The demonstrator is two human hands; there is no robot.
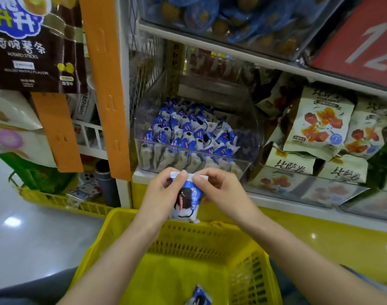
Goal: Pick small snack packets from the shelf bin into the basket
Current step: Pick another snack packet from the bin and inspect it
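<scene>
bin point(189, 160) top: open | shelf point(210, 46) overhangs above | wire mesh point(145, 62) walls left | basket point(232, 235) mouth: open

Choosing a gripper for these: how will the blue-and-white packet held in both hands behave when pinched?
Probably light: the packet hangs from fingertip pinches of the left hand and right hand at its top seal. The glossy film looks slippery, so that crimped seal seems the safer hold. The body hangs straight, so it is likely fairly firm, not floppy.

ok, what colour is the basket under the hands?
Yellow: the perforated plastic basket shows best in the head view.
</scene>
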